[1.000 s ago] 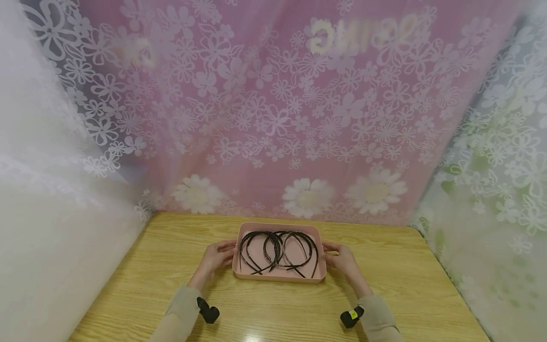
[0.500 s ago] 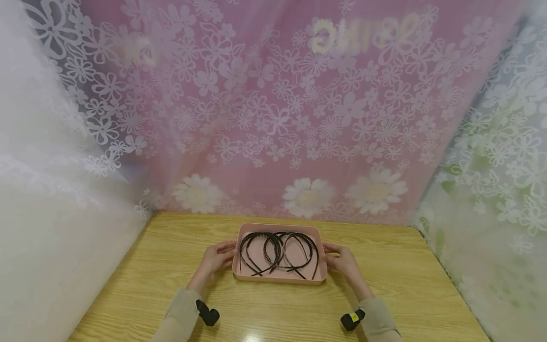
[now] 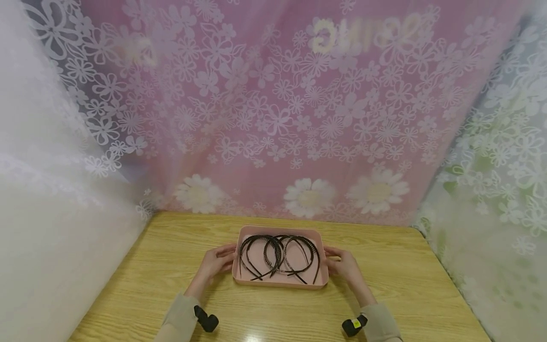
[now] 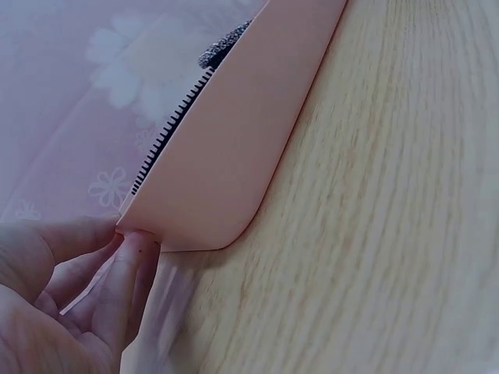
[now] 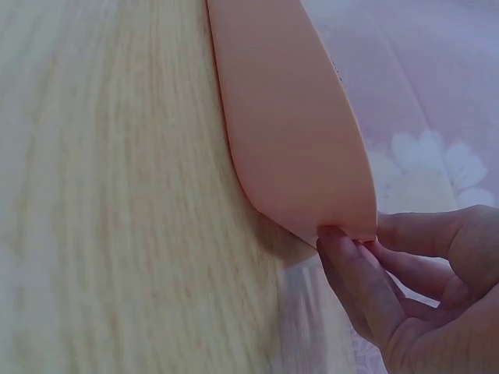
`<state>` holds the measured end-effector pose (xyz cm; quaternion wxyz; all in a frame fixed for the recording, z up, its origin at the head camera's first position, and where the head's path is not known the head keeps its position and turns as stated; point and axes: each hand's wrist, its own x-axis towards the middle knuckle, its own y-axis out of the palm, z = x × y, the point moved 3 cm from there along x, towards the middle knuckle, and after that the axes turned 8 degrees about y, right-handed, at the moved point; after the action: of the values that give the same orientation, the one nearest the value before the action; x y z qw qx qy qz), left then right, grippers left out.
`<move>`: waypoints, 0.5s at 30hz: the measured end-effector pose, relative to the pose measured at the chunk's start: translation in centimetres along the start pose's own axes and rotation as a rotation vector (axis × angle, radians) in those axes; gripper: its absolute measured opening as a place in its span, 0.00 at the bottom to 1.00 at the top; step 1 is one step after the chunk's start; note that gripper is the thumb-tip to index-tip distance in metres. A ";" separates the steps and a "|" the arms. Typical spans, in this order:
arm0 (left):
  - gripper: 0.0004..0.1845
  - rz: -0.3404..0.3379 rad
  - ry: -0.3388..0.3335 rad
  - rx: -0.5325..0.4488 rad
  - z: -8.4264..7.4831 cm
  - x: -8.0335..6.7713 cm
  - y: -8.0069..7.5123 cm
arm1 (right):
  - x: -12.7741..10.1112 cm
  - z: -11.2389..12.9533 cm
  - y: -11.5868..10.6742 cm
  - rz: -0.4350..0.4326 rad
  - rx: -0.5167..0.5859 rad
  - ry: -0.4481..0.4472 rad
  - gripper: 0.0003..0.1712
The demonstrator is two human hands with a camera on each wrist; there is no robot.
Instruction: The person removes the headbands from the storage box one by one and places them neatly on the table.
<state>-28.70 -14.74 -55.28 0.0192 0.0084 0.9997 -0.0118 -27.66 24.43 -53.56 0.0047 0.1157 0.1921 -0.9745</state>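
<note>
A shallow pink tray [image 3: 279, 284] stands near the middle of the wooden table, with several black headbands [image 3: 278, 254] overlapping inside it. My left hand [image 3: 215, 262] holds the tray's left end; the left wrist view shows thumb and fingers pinching the end wall beside a toothed headband edge [image 4: 173, 128]. At the opposite end, my right hand [image 3: 345, 266] grips the tray, its fingers and thumb about the end wall in the right wrist view. The tray's pink side wall [image 5: 288, 117] fills much of that view. Far fingertips are partly hidden behind the tray ends.
A pink curtain [image 3: 273, 118] with white flowers hangs behind the wooden table [image 3: 384, 285]. Pale sheets line both sides. Black wrist cameras [image 3: 207, 319] sit at both sleeve cuffs.
The tray and both hands have shifted slightly towards the person. Both hands keep their hold on its ends, and the headbands stay inside.
</note>
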 end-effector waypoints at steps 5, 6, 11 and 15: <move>0.21 0.025 0.011 -0.008 -0.2 -0.8 -0.1 | -0.7 0.0 0.1 0.012 0.013 0.010 0.27; 0.21 0.030 0.011 -0.007 -0.2 -0.9 -0.1 | -0.8 0.0 0.1 0.011 0.017 0.012 0.27; 0.22 0.034 0.010 -0.011 -0.2 -1.6 0.0 | -1.3 0.0 0.1 0.013 0.031 0.009 0.27; 0.22 0.035 0.017 -0.004 0.0 -1.8 0.0 | -1.6 0.0 0.1 0.009 0.031 0.007 0.27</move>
<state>-26.92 -14.80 -55.22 0.0111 0.0259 0.9996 -0.0095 -26.14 24.29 -53.29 0.0065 0.1198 0.1764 -0.9770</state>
